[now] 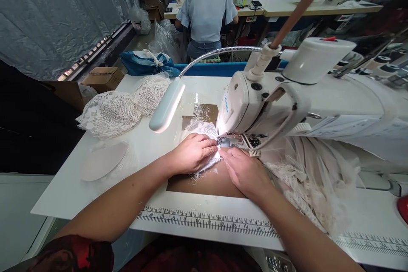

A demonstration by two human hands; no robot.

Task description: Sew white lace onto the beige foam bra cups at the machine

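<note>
A white lace fabric piece (pixel 207 165) lies under the needle area of the white sewing machine (pixel 237 106). My left hand (pixel 193 153) rests on the lace left of the needle, its fingers stretched out and pressing it down. Just right of the needle, my right hand (pixel 244 170) pinches the lace's near edge between thumb and forefinger. The fingertips of both hands almost meet at the presser foot. My left palm covers part of the piece. Brown board (pixel 194 185) shows beneath the work.
Lace cups (pixel 110 114) and a pale oval pad (pixel 105 161) lie at left. A lamp (pixel 167 104) hangs over the table. Gathered lace and mesh (pixel 314 178) sit at right. A ruler strip (pixel 207 221) runs along the front edge. A person (pixel 207 17) sits ahead.
</note>
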